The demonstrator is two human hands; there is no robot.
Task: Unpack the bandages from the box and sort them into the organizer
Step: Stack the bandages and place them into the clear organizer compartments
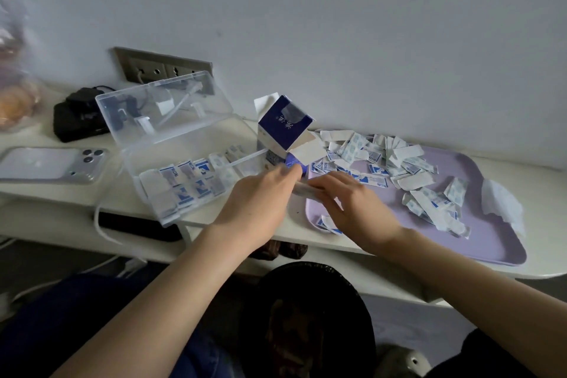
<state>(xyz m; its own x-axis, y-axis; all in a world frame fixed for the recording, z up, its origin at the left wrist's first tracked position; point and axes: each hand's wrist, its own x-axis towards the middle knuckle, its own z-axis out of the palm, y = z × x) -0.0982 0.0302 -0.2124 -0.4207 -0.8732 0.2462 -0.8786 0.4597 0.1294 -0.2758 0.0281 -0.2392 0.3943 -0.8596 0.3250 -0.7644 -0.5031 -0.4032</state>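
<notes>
Your left hand and right hand meet at the table's near edge, fingers curled onto a thin, blurred stack of bandages held between them. Light, limp, slippery: pinch the short ends firmly. Beyond lie loose bandages on the lilac tray, the half-filled organizer and the opened box.

The head view looks forward and down from close above the shelf, facing the wall.
</notes>
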